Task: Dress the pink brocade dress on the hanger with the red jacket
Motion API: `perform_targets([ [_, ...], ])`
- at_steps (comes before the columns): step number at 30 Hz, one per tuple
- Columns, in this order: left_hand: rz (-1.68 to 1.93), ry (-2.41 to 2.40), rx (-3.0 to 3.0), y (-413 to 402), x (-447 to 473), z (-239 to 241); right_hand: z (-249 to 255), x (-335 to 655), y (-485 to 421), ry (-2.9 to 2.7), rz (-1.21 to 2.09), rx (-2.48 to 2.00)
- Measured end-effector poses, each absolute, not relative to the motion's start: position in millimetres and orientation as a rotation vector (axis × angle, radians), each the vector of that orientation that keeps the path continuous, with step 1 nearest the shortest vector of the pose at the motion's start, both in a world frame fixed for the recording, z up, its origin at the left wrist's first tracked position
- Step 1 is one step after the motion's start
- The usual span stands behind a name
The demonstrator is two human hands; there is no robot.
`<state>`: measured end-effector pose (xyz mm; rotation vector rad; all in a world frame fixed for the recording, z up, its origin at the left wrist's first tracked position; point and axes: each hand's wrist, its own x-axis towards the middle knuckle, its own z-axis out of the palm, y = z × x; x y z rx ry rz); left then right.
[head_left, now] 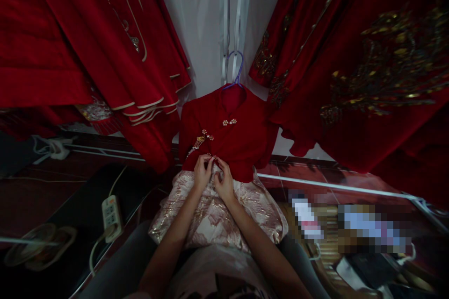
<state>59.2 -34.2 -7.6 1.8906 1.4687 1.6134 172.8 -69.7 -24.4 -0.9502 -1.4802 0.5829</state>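
Note:
A small red jacket (245, 145) hangs on a purple hanger (240, 67) right in front of me. Flower-shaped beaded fasteners (229, 122) sit at its neck, and a gold beaded ornament (199, 141) lies on its left part. My left hand (203, 171) and my right hand (225, 181) meet at the jacket's lower front, fingertips pinched together on a small beaded fastener (215, 158). The fingers partly hide it. Below the hem, a pale pink and gold brocade skirt (259, 201) spreads over my lap, under my forearms.
Red garments (133, 70) with pale trim hang at left; more, heavy with gold beading (386, 70), hang at right. A power strip (111, 217) and clear plastic containers (42, 245) rest on a black surface at lower left. A white rail (333, 184) runs low at right.

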Motion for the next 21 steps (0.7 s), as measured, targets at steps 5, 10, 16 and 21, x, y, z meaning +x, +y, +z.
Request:
perform_targets([
  [5, 1.561, 1.553, 1.821, -31, 63, -12, -22, 173, -71, -1.492, 0.573, -0.931],
  [10, 1.57, 1.61, 1.83, -21, 59, 20, -26, 172, -70, -1.445, 0.596, -0.97],
  [16, 1.271, 1.651, 2.548, 12, 34, 93, -29, 171, -68, -1.42, 0.596, -0.96],
  [21, 0.814, 1.536, 2.942, 34, 15, 127, -29, 172, -68, -1.435, 0.607, -0.957],
])
